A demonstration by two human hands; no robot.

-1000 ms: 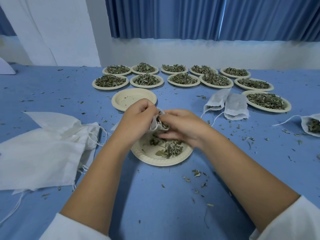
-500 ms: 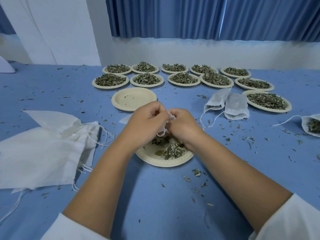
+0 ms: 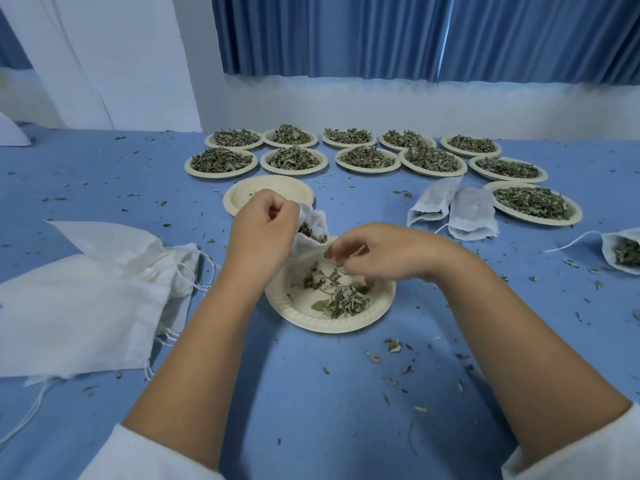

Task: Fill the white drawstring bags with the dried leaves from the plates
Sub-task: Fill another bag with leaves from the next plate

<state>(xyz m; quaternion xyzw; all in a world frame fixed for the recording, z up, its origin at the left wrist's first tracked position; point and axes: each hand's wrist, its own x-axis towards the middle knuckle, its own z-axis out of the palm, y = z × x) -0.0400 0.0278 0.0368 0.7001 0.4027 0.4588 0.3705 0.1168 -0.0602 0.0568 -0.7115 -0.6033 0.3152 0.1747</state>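
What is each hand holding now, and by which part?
Left hand pinches the small white bag by its open rim. Right hand hovers over the near plate; motion blur, any grip cannot be told.

Near edge of table (image 3: pixel 311 410) is open, only leaf crumbs (image 3: pixel 393 346). Drawstring bag pile (image 3: pixel 86 306) blocks left edge; filled plates (image 3: pixel 221 175) line far side.

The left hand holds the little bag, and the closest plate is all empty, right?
Not quite. The left hand does hold the bag, but the closest plate is not empty: the head view shows a small heap of leaves lying on it.
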